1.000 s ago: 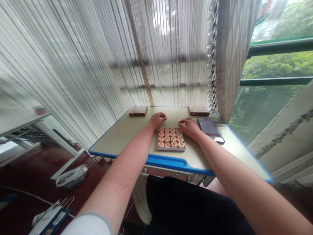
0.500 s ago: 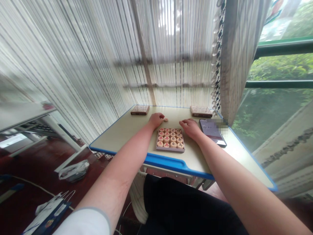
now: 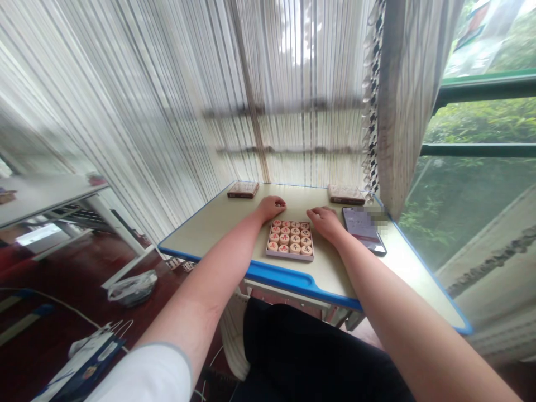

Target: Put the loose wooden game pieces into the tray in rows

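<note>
My left hand (image 3: 272, 208) is on the table behind a shallow box (image 3: 290, 257), its fingers curled together round a xiangqi piece, of which only a small pale part shows between them. In the box, round wooden xiangqi pieces (image 3: 295, 239) lie in rows, their characters red on the left and black on the right. To the right of the box my right hand (image 3: 326, 220) rests palm down on the tabletop, fingers loosely stretched and holding nothing. A phone (image 3: 363, 230) lies close beside that hand.
Two flat boxes stand at the far edge of the blue-rimmed table (image 3: 201, 231), one box (image 3: 243, 190) at left and another box (image 3: 347, 194) at right. Behind hangs a string curtain (image 3: 301, 134). A plastic bag (image 3: 133, 287) and a paper bag (image 3: 90, 363) are on the floor.
The loose piece that lay beside my left fingertips is now in that hand, its fingers closed round it. My right hand has stayed in place. The view has shifted slightly.
</note>
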The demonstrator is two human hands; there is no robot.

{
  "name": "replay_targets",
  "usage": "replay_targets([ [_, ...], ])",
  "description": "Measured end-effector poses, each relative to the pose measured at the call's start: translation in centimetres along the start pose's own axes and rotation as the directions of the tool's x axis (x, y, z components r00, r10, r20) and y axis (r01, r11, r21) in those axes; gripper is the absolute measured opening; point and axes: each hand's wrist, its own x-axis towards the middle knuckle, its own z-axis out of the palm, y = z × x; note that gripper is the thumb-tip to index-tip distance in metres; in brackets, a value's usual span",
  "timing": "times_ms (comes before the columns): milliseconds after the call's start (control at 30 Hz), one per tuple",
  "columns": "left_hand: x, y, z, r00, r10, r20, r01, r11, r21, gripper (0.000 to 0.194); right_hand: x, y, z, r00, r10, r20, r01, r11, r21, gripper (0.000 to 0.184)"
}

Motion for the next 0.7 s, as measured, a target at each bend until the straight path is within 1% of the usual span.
replay_targets([
  [133, -0.2, -0.1, 0.3, 0.994, -0.031, -0.106, 0.023, 0.997, -0.070, 0.029, 0.1, 0.3, 0.2, 1.000, 0.001, -0.010, -0.001, 1.000, 0.008, 0.040],
  [233, -0.7, 0.1, -0.2, 0.980, -0.071, -0.187, 0.046, 0.990, -0.134, 0.028, 0.0, 0.4, 0.2, 1.000, 0.011, -0.024, -0.011, 1.000, 0.020, 0.039],
  [300, -1.3, 0.5, -1.1, 0.975, -0.102, -0.198, 0.066, 0.981, -0.181, 0.028, 0.0, 0.4, 0.2, 1.000, 0.007, -0.025, -0.006, 1.000, 0.029, 0.039],
  [333, -1.8, 0.8, -1.7, 0.978, -0.109, -0.177, 0.071, 0.975, -0.210, 0.028, -0.1, 0.5, 0.2, 1.000, 0.000, -0.023, 0.001, 0.999, 0.034, 0.039],
  [400, -3.1, 1.6, -2.9, 0.991, -0.098, -0.089, 0.072, 0.964, -0.255, 0.025, -0.1, 0.7, 0.3, 1.000, -0.014, -0.020, 0.015, 0.999, 0.052, 0.039],
  [467, -5.0, 2.6, -3.9, 0.999, -0.045, 0.027, 0.050, 0.966, -0.255, 0.021, -0.1, 0.9, 0.4, 1.000, -0.014, -0.025, 0.016, 0.996, 0.083, 0.039],
  [500, -6.1, 3.1, -4.1, 0.999, -0.034, 0.033, 0.041, 0.970, -0.240, 0.020, -0.1, 1.1, 0.4, 1.000, -0.007, -0.030, 0.010, 0.994, 0.105, 0.039],
  [533, -7.3, 3.5, -4.2, 1.000, -0.010, 0.023, 0.016, 0.967, -0.254, 0.024, -0.2, 1.2, 0.4, 0.999, 0.005, -0.034, -0.001, 0.992, 0.128, 0.039],
  [567, -8.5, 3.9, -4.2, 1.000, -0.013, -0.018, 0.007, 0.960, -0.280, 0.026, -0.2, 1.2, 0.4, 0.999, 0.024, -0.040, -0.017, 0.988, 0.152, 0.039],
  [600, -9.6, 4.2, -4.1, 0.998, -0.033, -0.056, 0.015, 0.955, -0.296, 0.026, -0.3, 1.2, 0.4, 0.998, 0.043, -0.042, -0.035, 0.983, 0.178, 0.038],
  [633, -10.6, 4.4, -3.8, 0.996, -0.058, -0.068, 0.034, 0.950, -0.309, 0.029, -0.5, 1.0, 0.3, 0.997, 0.066, -0.035, -0.057, 0.975, 0.213, 0.037],
  [700, -12.1, 4.7, -3.3, 0.984, -0.118, -0.136, 0.070, 0.947, -0.315, 0.030, -0.9, 0.5, 0.0, 0.993, 0.116, -0.008, -0.108, 0.951, 0.289, 0.034],
])
